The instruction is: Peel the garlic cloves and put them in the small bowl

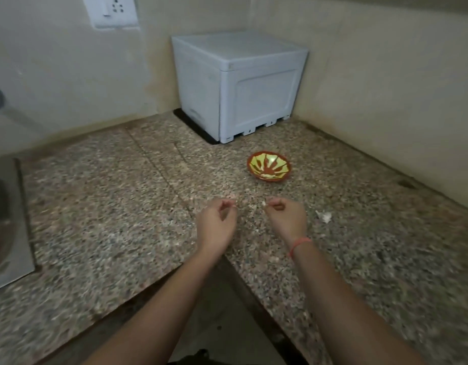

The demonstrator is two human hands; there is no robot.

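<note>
A small red and yellow patterned bowl (269, 165) sits on the speckled granite counter (109, 206), beyond my hands; I see nothing in it. My right hand (285, 216) hovers over the counter and pinches a small white garlic clove (264, 203) at its fingertips. My left hand (218, 222) is a little to the left with thumb and fingers curled together, perhaps pinching a thin bit of skin, too small to tell. More white garlic (324, 216) lies on the counter to the right of my right hand.
A pale blue plastic box (238, 83) stands in the far corner against the walls. A steel sink (6, 222) is set into the counter at the left. A wall socket (113, 10) is at upper left. The counter edge cuts in between my forearms.
</note>
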